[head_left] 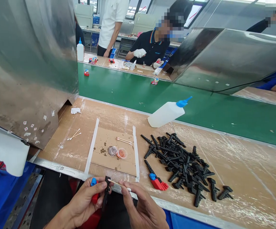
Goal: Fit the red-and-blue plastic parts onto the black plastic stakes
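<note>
Touching swab [119, 183] (R hand [142, 208]) to black part [106, 191] (L hand [85, 203])

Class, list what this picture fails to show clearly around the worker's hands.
Head view: red-and-blue piece, mostly covered by left hand.
Head view: right hand, cut off by bottom edge.
Head view: small dishes, contents too small to tell.
Head view: swab tip meeting black part, too small.

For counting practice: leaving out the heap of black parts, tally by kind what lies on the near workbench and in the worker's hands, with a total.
Squeeze bottle: 1
Small round dishes: 2
Cotton swabs: 5, one in the right hand
Red-and-blue assemblies: 2, one in the left hand
White tape strips: 2
Crumpled white scrap: 1
Total: 13
</note>
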`<state>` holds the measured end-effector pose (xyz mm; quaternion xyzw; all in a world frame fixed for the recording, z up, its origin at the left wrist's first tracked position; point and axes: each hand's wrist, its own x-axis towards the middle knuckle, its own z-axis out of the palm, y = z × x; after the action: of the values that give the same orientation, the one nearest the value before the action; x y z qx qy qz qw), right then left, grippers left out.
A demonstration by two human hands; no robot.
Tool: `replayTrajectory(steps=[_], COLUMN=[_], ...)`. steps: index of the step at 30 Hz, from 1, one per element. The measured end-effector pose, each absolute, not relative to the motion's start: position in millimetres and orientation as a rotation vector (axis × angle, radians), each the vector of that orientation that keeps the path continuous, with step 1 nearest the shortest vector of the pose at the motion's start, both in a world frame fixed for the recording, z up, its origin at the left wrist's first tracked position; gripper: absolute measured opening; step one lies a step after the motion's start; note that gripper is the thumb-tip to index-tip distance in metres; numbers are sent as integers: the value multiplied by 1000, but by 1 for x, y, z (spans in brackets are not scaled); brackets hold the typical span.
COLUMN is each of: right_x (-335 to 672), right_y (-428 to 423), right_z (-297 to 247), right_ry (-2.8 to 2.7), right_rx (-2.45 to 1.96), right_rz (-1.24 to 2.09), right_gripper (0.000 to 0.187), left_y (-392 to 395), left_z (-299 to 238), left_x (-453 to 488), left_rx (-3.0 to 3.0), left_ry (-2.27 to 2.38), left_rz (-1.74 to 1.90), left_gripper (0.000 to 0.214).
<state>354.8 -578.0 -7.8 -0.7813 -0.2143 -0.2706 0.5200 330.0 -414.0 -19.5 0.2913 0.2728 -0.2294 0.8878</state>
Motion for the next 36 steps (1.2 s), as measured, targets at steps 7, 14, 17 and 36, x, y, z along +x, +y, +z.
replayTrajectory(steps=[7,14,17,36], right_x=[355,356,356,376], right_y=[-574,-573,-574,-592], right_z=[0,3,1,-20], right_ry=[-532,-554,-550,-124], right_rx=[-1881,-1895,-1878,-1905], right_rz=[-687,-688,-655,-808], right_gripper=[32,32,32,26], left_y=[-413,-414,-413,-414], left_z=[-15,-18,-19,-15], left_x=[331,329,328,332], left_rx=[631,662,667,636], left_ry=[530,567,584,592], left_rz=[-486,-465,-461,-474], left_gripper=[39,43,46,45])
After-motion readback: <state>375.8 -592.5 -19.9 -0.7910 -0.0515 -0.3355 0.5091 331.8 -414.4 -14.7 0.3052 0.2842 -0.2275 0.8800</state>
